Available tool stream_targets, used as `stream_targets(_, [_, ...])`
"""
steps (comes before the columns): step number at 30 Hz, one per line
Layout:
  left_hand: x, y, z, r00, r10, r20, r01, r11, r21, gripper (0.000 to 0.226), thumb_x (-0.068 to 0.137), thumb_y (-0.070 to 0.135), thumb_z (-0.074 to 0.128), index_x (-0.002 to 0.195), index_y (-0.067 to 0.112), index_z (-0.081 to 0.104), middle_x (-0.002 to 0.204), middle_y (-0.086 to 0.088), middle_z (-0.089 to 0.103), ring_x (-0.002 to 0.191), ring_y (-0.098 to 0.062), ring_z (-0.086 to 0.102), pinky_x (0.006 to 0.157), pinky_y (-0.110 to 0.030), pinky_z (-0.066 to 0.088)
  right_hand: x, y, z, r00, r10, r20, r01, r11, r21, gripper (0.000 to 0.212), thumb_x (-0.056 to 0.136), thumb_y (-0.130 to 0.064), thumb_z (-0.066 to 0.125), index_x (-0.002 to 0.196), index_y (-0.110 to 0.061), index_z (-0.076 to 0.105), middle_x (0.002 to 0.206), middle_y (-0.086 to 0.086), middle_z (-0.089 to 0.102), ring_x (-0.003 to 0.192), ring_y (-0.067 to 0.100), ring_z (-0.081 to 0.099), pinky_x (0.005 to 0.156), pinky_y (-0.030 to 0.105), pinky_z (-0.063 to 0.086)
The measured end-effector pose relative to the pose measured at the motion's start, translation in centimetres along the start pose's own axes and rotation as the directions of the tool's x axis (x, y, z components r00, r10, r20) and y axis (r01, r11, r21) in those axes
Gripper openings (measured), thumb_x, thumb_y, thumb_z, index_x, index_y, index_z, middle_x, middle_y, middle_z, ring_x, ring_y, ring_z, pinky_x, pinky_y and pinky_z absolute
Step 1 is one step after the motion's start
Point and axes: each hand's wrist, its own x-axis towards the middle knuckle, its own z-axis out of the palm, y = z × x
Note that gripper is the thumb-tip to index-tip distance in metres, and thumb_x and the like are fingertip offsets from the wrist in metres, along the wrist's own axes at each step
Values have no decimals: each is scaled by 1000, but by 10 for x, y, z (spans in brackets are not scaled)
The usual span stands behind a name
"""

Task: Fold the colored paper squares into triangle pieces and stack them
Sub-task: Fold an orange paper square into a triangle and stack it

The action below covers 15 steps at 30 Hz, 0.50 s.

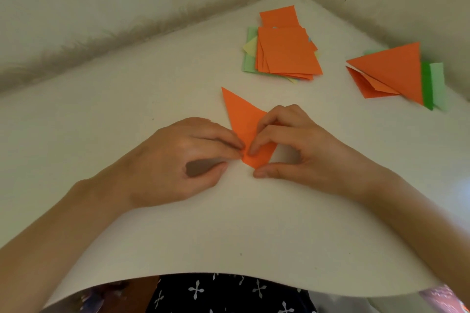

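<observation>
An orange paper piece [244,119], partly folded into a pointed shape, lies on the white table [229,223] in the middle. My left hand [188,160] presses its left edge with curled fingertips, thumb below. My right hand [292,145] pinches the paper's right side, with fingers on top and the thumb at its lower tip. A pile of unfolded squares [284,51], orange on top with green and yellow beneath, sits behind. Folded orange triangles [391,73] lie stacked at the right over green pieces.
Pale walls [101,7] meet in a corner behind the table. The table's near edge curves just above dark patterned clothing [229,295] at the bottom.
</observation>
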Motion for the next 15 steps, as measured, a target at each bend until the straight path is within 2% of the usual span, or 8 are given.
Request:
stream_targets(7, [1,0,0,998,-61,-1,61,998,-30,27,88,33,55,100,15,71,108,9,65,101,-8,60,88,-34,46,7,-5,3,996,-19,-91,14,999,-48,24,86,-42,55,90,-22,68,95,-6,56,90,14,46,84,23,38])
stream_targets(12, [14,12,13,980,-112,-162,128,987,93,26,87,40,54,84,17,66,89,9,62,82,-14,59,65,-38,51,8,-8,2,994,-6,-111,1,999,-40,28,89,-40,52,88,-17,67,90,-4,58,87,16,47,80,23,38])
stream_targets(15, [15,12,15,980,-98,-172,116,988,100,24,87,38,54,84,18,67,88,9,62,82,-13,57,63,-37,50,5,-6,-3,999,-16,-52,16,1000,4,27,84,-43,59,93,-19,65,94,-8,56,91,14,48,86,21,38])
